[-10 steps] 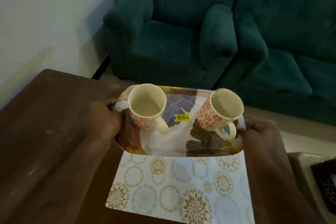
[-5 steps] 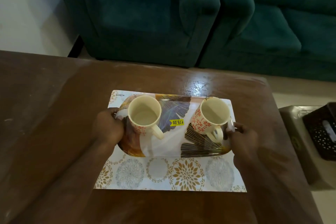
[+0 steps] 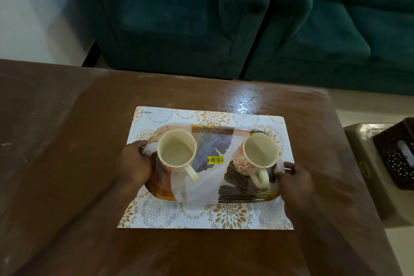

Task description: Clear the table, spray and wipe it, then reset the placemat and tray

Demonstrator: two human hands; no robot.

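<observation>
From my screen, nearest to me is the brown wooden table (image 3: 67,186), glossy, with pale streaks on its surface. On it lies the rectangular placemat (image 3: 224,215), thin and flat, white with round flower patterns in gold and grey-blue.

Over the middle of the placemat is the tray (image 3: 201,188), a rectangle with rounded corners and a smooth, shiny face printed with large fan-shaped leaves in brown, dark purple and gold lines. I cannot tell if it already rests on the placemat or is just above it. My left hand (image 3: 134,163) grips the left short edge of the tray with fingers curled and the thumb on the rim. My right hand (image 3: 295,179) grips the right short edge in the same way.

In the middle of the tray is a yellow price sticker (image 3: 215,159) that reads "79.00", upside down for me.

Two ceramic mugs stand upright on the tray, handles toward me. The left mug (image 3: 177,152) and the right mug (image 3: 261,152) are cream inside, with red flower print outside; inside each I see only the cream bottom.

On the far left corner of the placemat, the word "KUBER" (image 3: 146,112) is printed, also upside down.

To the right of the table, a dark perforated basket (image 3: 396,154) sits on a grey stool (image 3: 363,175). Beyond the table stand a teal velvet armchair (image 3: 174,18) and a matching sofa (image 3: 347,24).
</observation>
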